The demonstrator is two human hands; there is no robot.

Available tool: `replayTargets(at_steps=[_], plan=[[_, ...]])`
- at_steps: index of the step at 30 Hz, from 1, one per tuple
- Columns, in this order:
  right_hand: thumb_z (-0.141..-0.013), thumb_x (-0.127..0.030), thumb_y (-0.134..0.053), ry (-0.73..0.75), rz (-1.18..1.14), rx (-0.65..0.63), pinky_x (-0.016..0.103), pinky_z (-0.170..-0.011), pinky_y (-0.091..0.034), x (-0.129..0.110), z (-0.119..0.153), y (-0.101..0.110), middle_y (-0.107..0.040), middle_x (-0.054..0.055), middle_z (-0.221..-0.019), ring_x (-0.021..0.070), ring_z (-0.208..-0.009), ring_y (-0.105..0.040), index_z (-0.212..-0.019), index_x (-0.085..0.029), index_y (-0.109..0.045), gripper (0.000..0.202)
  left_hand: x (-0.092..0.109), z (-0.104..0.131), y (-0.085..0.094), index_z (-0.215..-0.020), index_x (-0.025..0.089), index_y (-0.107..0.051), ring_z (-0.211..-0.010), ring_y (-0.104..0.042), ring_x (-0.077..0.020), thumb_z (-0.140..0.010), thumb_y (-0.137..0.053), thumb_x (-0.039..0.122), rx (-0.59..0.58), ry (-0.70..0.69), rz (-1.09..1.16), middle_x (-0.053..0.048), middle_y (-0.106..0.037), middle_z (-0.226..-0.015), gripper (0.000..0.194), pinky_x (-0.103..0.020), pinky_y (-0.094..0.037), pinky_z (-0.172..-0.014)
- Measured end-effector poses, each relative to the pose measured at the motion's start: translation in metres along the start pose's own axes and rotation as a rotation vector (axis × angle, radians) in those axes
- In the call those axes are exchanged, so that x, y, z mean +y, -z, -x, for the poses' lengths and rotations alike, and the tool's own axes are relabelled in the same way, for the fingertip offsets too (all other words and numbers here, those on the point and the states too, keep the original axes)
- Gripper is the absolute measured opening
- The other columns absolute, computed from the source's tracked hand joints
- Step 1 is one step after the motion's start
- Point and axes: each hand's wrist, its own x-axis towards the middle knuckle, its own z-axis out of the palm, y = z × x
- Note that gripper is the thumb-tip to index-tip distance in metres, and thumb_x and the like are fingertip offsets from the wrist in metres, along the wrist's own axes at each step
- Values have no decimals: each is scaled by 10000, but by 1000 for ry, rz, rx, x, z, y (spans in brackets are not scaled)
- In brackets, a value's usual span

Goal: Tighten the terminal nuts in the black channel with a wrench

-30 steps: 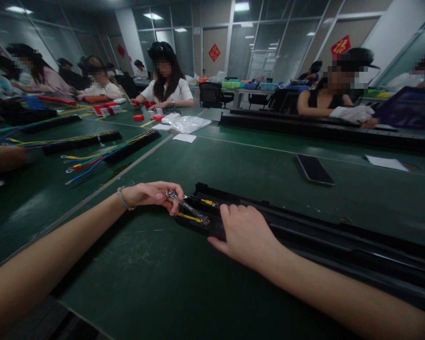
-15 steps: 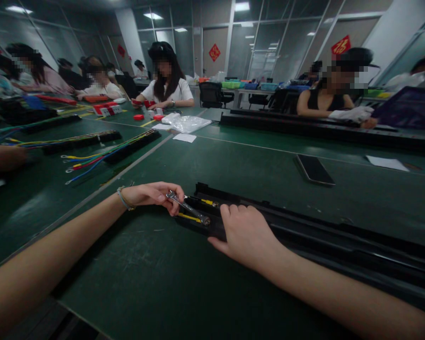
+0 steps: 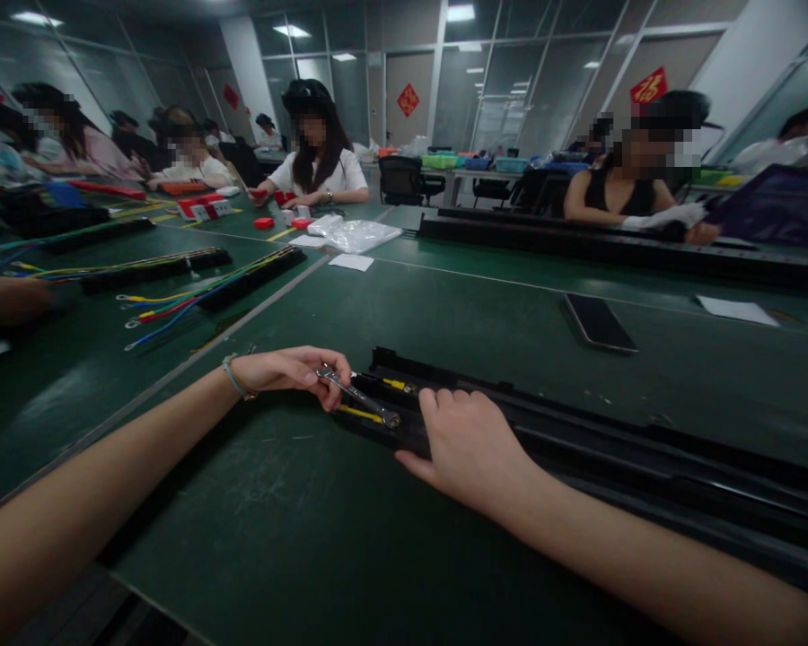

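Note:
A silver wrench [image 3: 362, 397] is held by its left end in the fingers of my left hand [image 3: 313, 372]. Its other end sits around a bolt [image 3: 394, 420] inside a long black channel-shaped housing [image 3: 579, 440]. A yellow wire [image 3: 360, 413] runs beneath the wrench toward that bolt. Behind it, a second yellow-sleeved terminal [image 3: 395, 384] meets another fastener in the housing. My right hand [image 3: 471, 449] is wrapped over the housing just right of the bolts, thumb on the near side; its palm side is hidden.
A dark phone [image 3: 601, 323] lies beyond the housing on the green table [image 3: 256, 538]. Bundles of coloured wires [image 3: 175, 305] with ring terminals lie at left, near a co-worker's blurred hand [image 3: 6, 301]. Another long black housing [image 3: 579, 242] and a clear plastic bag [image 3: 356, 235] lie farther back.
My hands, the wrench and the housing look almost unmoved. Across the table at right, the co-worker's gloved hand has shifted slightly.

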Motion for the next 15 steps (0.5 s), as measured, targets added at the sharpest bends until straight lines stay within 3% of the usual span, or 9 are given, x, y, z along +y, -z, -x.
replayTargets(at_steps=[15], plan=[[-706,-555,-402,-2,-11,35,349,-621,-383,0,0,-3,-576,101,-768,225,-697,-534,-896,-132,-515,477,0,0,1,-996,114,-491,-788,-533,-226,-708,-562,307,-3,3,3,-94,-589,-816,354,-329,-414,-712]])
